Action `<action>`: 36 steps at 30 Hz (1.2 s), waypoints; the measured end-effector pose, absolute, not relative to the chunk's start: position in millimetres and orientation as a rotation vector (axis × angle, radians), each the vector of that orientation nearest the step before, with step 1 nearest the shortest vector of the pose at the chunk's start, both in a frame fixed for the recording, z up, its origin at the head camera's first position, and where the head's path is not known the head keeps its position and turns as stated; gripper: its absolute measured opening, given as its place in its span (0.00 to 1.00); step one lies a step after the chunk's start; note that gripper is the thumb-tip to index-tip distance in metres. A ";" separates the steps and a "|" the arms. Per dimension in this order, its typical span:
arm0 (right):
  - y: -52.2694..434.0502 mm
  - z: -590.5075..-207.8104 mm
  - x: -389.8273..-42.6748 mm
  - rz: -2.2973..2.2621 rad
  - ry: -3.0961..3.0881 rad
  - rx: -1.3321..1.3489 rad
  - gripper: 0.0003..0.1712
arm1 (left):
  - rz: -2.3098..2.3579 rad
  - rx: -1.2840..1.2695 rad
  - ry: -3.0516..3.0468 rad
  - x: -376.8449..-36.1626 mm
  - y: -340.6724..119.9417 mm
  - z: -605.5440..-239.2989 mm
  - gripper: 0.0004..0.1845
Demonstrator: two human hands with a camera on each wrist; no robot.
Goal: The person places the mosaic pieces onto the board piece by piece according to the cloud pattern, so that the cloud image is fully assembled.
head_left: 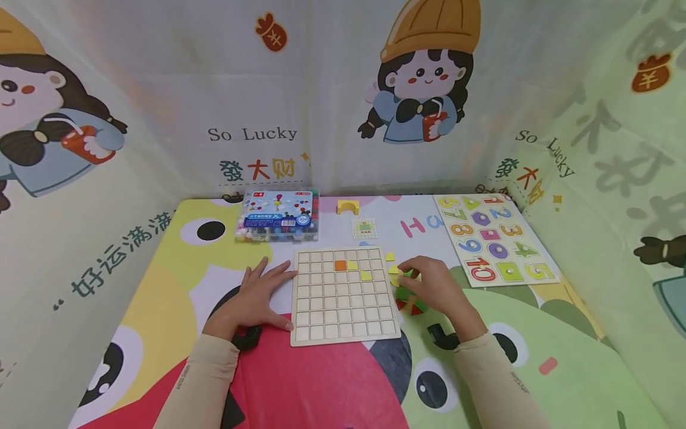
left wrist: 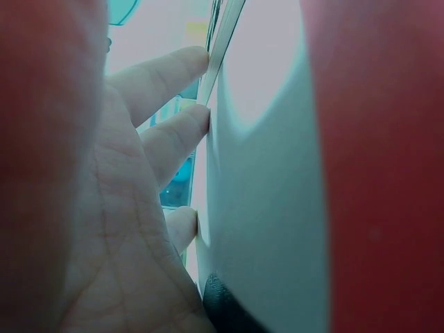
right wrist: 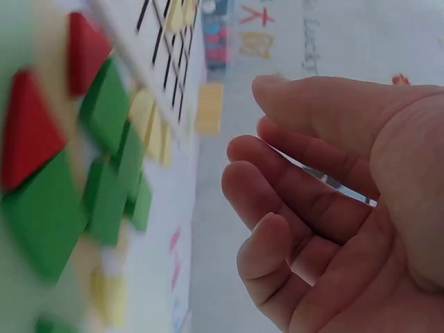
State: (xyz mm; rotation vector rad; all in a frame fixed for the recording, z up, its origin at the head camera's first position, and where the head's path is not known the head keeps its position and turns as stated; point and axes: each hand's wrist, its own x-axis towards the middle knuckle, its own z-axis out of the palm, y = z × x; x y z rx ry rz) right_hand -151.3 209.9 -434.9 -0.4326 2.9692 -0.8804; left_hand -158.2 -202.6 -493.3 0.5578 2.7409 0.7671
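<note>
"Where does the grid board (head_left: 343,317) lie?"

"Flat on the patterned surface (head_left: 343,387), between the person's two hands. It is pale wood, ruled into square cells."

"What do its cells hold?"

"An orange square (head_left: 340,265) sits in the upper part, with one yellow tile (head_left: 352,265) in the cell just right of it. A second yellow tile (head_left: 366,276) lies one row lower and one column further right."

"And the left hand (head_left: 257,301)?"

"Its fingers are spread wide, with fingertips and thumb resting against the board's left edge."

"How is the right hand (head_left: 433,285) held?"

"Its fingers bend loosely, with a modest gap to the thumb in the right wrist view. It hovers beside the board's right edge, above the loose pieces; whether a fingertip touches one, the pictures cannot tell."

"Which pieces are those?"

"Loose yellow pieces (head_left: 390,257) just beside the board's edge, then green pieces (right wrist: 41,215) and red pieces (right wrist: 31,132) nearer the person, some partly hidden by the hand in the head view."

"What stands beyond the board?"

"A small pattern card (head_left: 365,228), a yellow arch block (head_left: 348,207) behind it, and a clear box (head_left: 278,215) of coloured parts to the left. A number board (head_left: 495,238) lies well to the right, and a printed curtain (head_left: 332,95) hangs behind."
</note>
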 end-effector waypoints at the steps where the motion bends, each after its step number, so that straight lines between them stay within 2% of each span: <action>1: 214.8 -436.3 -149.3 -0.892 2.971 -0.425 0.16 | 0.769 0.558 2.738 -158.1 -202.6 -492.9 0.64; 19: 261.1 -450.3 -146.9 -0.795 3.022 -0.194 0.16 | 0.775 0.570 2.726 -159.6 -202.0 -485.5 0.63; 36: 261.8 -462.6 -151.6 -0.662 2.988 -0.189 0.15 | 0.784 0.576 2.723 -159.8 -204.2 -491.2 0.63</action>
